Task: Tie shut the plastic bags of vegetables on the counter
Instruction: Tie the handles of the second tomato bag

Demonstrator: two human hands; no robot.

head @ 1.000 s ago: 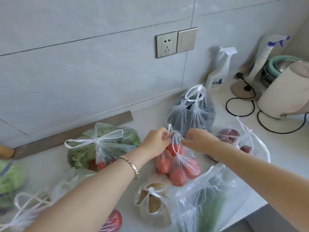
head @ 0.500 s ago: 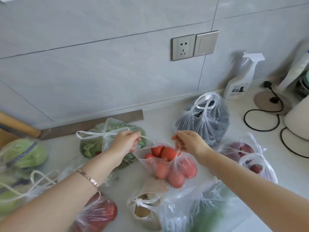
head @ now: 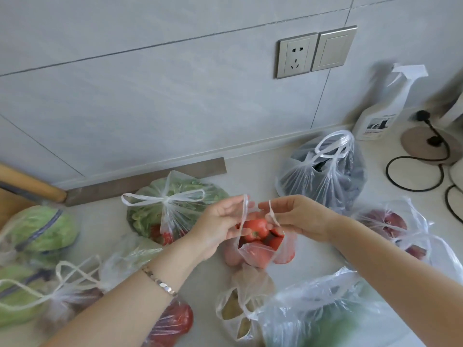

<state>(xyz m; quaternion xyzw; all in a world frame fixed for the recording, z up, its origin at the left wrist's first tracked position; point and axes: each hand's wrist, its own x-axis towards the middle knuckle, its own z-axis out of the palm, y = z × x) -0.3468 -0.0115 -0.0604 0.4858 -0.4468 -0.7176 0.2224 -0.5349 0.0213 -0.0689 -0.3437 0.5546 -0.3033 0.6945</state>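
A clear plastic bag of red tomatoes (head: pixel 258 249) sits in the middle of the pale counter (head: pixel 250 176), its mouth open. My left hand (head: pixel 218 226) pinches the bag's left handle loop, and my right hand (head: pixel 298 216) pinches the right handle loop. The two handles stand up close together, a small gap between them. Behind on the left lies a bag of green leaves (head: pixel 175 204) with its handles knotted in a bow. A bag of dark vegetables (head: pixel 323 171) stands at the back right with its handles loose.
More bags surround me: red fruit (head: pixel 390 221) at right, potatoes (head: pixel 240 309) and a green-filled bag (head: pixel 333 316) in front, cabbages (head: pixel 40 231) and a red-filled bag (head: pixel 172 324) at left. A spray bottle (head: pixel 383 111) and black cables (head: pixel 416 171) are at the back right.
My hands were spread apart holding the bag's mouth open; now they have come together above the tomatoes, each holding one handle upright. The camera has shifted left.
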